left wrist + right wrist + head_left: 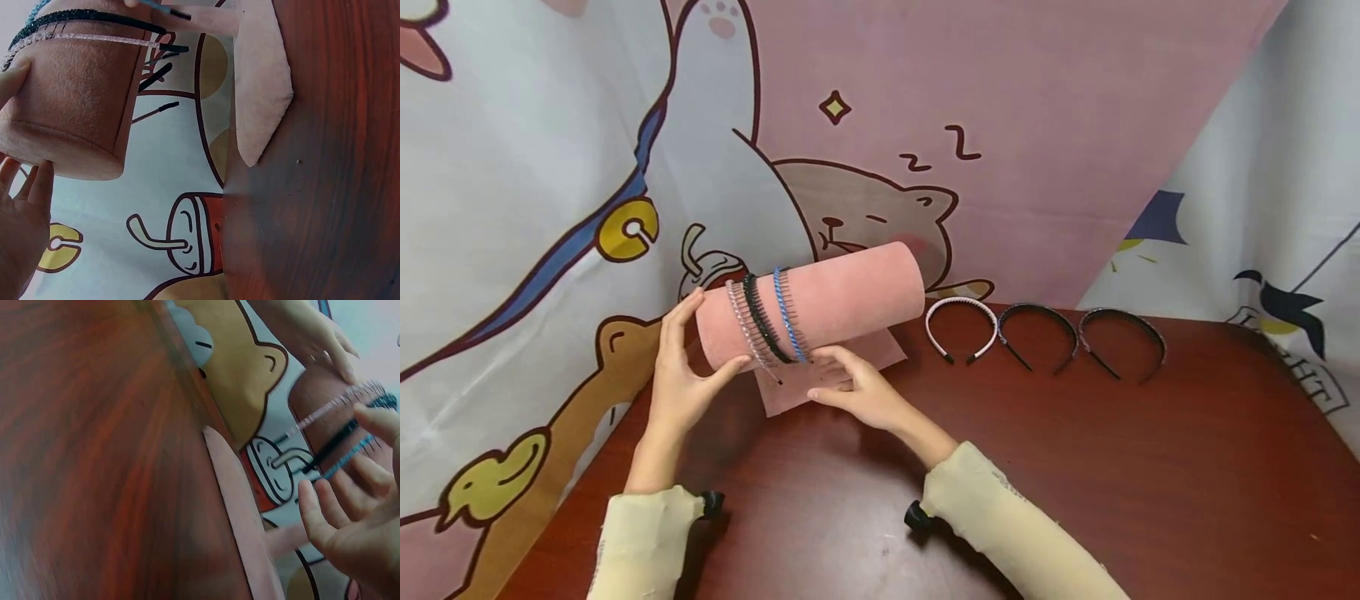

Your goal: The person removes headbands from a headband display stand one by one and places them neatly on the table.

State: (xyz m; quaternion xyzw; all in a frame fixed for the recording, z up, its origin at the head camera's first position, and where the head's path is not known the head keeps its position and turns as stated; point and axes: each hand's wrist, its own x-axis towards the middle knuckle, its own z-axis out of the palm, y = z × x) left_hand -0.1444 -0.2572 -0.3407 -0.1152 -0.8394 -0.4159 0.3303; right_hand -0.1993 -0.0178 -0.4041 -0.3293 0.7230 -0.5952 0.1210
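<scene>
A pink velvety headband stand (857, 287) has a thick roll, tilted up to the right, over a flat base. My left hand (681, 387) grips the roll's left end, thumb in front and fingers around the end. Around the roll sit three toothed headbands: a pale pink one (745, 325), a black one (760, 321) and a blue one (786, 312). My right hand (868, 392) is by the blue headband's lower end, thumb and forefinger apart. The right wrist view shows its fingers (319, 519) spread beside the headbands; whether they touch is hard to tell.
Three more headbands stand in a row at the table's back right: a white one (961, 329), a dark one (1037, 337) and another dark one (1123, 346). The stand's base (880, 358) lies on the reddish-brown table (1075, 467). A printed cartoon cloth (1037, 150) hangs behind.
</scene>
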